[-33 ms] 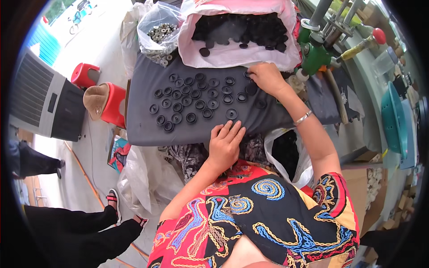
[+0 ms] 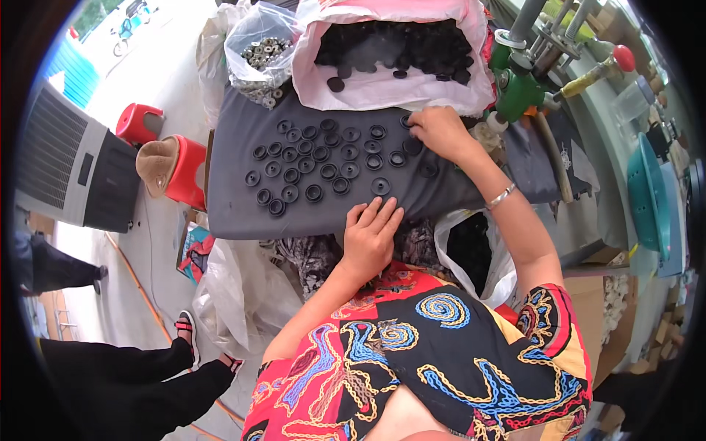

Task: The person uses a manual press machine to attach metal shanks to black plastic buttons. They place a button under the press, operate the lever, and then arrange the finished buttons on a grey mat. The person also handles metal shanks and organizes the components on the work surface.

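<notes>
Black round plastic caps (image 2: 321, 154) with raised rims lie spread over the grey cloth-covered table (image 2: 243, 213). My right hand (image 2: 441, 134) is at the right side of this spread, its thumb and forefinger closed on a small black cap (image 2: 406, 121). Just under those fingertips rests another dark disc (image 2: 413, 146). My left hand (image 2: 371, 237) lies at the table's near edge with fingers stretched out, holding nothing. A single cap (image 2: 380, 186) sits just beyond its fingertips.
A white sack (image 2: 397, 95) full of black caps lies open at the back. Left of it stands a clear bag (image 2: 257, 81) of small metal parts. A green hand press (image 2: 515, 88) with a red-knobbed lever is at right. Another person's legs (image 2: 132, 375) show at lower left.
</notes>
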### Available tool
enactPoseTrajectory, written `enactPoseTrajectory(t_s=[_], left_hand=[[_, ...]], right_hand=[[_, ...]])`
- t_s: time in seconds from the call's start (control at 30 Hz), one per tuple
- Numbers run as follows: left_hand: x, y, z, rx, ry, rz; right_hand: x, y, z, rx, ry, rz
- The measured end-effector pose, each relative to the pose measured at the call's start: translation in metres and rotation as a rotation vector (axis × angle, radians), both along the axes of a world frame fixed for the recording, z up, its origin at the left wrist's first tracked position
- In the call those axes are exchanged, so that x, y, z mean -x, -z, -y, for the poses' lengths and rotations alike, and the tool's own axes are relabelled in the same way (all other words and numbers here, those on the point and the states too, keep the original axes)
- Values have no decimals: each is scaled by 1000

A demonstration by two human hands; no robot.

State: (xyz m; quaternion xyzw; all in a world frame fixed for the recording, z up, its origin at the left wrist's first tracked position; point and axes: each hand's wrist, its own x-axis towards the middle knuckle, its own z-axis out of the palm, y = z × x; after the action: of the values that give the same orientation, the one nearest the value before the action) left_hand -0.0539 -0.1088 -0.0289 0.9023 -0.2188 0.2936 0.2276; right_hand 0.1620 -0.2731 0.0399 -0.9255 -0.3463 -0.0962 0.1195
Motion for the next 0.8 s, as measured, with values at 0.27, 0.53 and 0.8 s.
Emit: enactPoseTrajectory(t_s=[0.27,0.53,0.8], left_hand=[[3,-1,1,13,-11,-13],[2,0,2,-1,-12,-19],[-2,-2,-2,-17,-2,4]], right_hand=[[45,1,3,134,-38,-62],[33,3,8,28,-30,-252],[19,10,14,-85,-72,-307]])
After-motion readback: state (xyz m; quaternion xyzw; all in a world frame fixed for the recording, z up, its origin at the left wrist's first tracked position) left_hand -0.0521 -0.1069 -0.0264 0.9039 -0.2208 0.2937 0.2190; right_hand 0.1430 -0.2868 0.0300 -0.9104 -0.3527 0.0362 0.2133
